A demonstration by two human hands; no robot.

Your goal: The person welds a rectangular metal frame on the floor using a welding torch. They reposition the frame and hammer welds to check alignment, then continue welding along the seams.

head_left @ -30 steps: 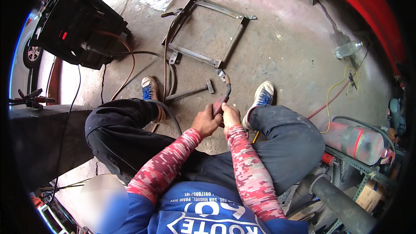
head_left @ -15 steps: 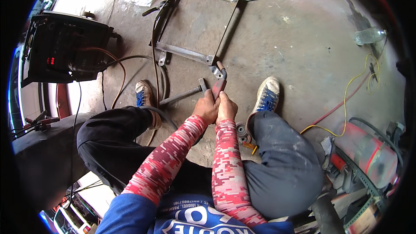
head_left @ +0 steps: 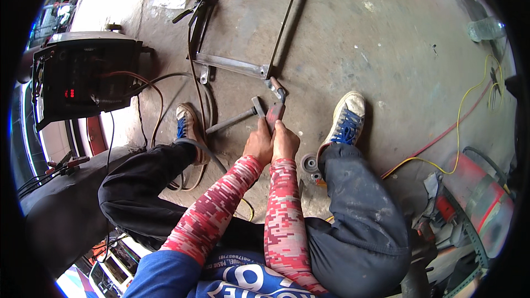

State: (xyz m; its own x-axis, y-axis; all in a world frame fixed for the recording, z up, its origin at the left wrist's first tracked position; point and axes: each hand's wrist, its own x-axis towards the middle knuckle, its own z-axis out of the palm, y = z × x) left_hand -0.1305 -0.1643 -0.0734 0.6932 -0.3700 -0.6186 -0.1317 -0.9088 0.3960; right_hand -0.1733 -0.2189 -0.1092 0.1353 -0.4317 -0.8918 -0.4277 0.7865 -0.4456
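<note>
Between my feet, both hands grip the red handle of a welding torch (head_left: pixel 274 115). My left hand (head_left: pixel 257 143) is closed on its left side, and my right hand (head_left: pixel 286 142) closes on it from the right. The torch's bent neck and copper-coloured nozzle point away from me, beside a metal tab at the near right corner of a square steel frame (head_left: pixel 232 64). I cannot tell whether the nozzle touches the tab. Left of the handle, a hammer (head_left: pixel 234 120) lies on the floor, its head close to my left hand.
A black welding machine (head_left: pixel 83 77) with a red display stands at the left, its cables looping toward my left foot. A clamp (head_left: pixel 187 12) grips the frame's left side. Near my right leg lies an angle grinder (head_left: pixel 310 164). Yellow and red cables, a plastic bottle (head_left: pixel 486 29) and tools lie right.
The whole view has shifted slightly as my head moved. Both hands stay closed on the torch, and its nozzle remains by the frame's corner tab.
</note>
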